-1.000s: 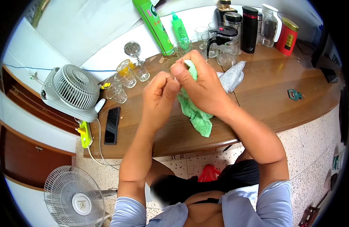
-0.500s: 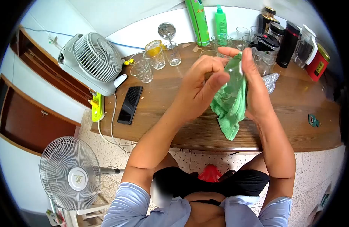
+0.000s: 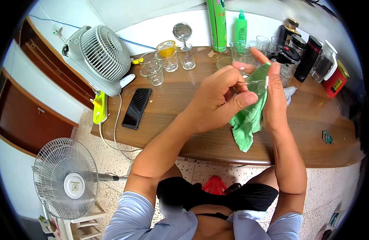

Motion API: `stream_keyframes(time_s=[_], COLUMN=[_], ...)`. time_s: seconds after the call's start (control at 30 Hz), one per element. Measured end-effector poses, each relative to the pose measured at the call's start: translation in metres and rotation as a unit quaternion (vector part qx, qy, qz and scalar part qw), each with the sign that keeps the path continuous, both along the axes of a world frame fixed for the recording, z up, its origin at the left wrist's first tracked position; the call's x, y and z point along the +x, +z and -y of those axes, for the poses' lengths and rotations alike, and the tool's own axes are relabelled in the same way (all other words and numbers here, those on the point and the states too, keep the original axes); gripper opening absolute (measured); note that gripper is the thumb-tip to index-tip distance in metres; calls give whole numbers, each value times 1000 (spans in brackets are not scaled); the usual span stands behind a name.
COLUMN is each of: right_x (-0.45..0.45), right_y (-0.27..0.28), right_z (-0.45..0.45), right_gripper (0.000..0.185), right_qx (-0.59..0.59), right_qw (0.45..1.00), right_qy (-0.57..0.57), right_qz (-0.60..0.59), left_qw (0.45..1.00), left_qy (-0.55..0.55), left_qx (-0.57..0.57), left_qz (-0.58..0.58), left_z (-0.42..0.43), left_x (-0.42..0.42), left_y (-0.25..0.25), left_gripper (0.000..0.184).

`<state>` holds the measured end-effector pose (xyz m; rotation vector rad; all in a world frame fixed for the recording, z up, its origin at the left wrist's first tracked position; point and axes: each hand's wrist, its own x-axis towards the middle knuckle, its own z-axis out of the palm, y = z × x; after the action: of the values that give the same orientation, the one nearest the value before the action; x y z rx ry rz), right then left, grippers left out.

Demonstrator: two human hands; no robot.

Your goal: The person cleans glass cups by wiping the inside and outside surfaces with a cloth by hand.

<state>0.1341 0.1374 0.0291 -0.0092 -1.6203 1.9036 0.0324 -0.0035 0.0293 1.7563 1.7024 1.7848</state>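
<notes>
Green cloth (image 3: 244, 134) hangs bunched over the counter (image 3: 174, 96), toward the middle of its front edge, with a clear glass (image 3: 254, 86) lying tilted against it. The person's right hand (image 3: 275, 105) holds both, palm behind the cloth, thumb raised along the glass. The left hand (image 3: 221, 98) is half curled with its thumb out, its fingers right at the glass; I can't tell whether they grip it. As I judge it, the handling is mid-way: cloth and glass are together, and the glass is not yet set down. More glassware, including a ribbed mug (image 3: 155, 75), stands toward the counter's back edge, left of the hands; whether any has been wiped, I can't tell. A phone (image 3: 137, 109) lies near the left end.
</notes>
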Motion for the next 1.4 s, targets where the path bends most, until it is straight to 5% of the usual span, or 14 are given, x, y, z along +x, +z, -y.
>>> stream_keyframes(time_s=[0.23, 0.37, 0.4, 0.53, 0.63, 0.97, 1.07, 1.17, 1.4], right_x=[1, 5, 6, 0, -5, -9, -14, 1, -7], right_y=[0, -13, 0, -12, -23, -39, -47, -17, -19], right_z=[-2, -12, -1, 3, 10, 9, 5, -1, -35], right_gripper=[99, 86, 66, 35, 33, 34, 35, 37, 45], right_qx=[-128, -4, -10, 19, 91, 307, 367, 437, 212], right_qw=[984, 981, 980, 954, 940, 935, 930, 892, 958], right_qy=[112, 134, 145, 207, 234, 97, 9, -54, 5], right_qz=[44, 138, 135, 218, 229, 148, 18, 102, 191], left_qw=[992, 995, 994, 968, 935, 845, 844, 841, 809], left_qy=[9, 34, 64, 222, 317, 444, 438, 435, 460], left_qx=[100, 90, 81, 34, 5, -228, -278, -295, -336], left_qz=[-74, 39, 25, -111, -161, -192, -138, -129, -144], left_z=[-11, -9, -6, 10, 17, 35, 34, 34, 39], left_x=[-21, -23, -27, -49, -54, -108, -115, -118, -123], left_y=[-12, -6, -5, 8, 17, -9, -13, -18, -19], left_gripper=[33, 30, 30, 28, 33, 34, 33, 26, 22])
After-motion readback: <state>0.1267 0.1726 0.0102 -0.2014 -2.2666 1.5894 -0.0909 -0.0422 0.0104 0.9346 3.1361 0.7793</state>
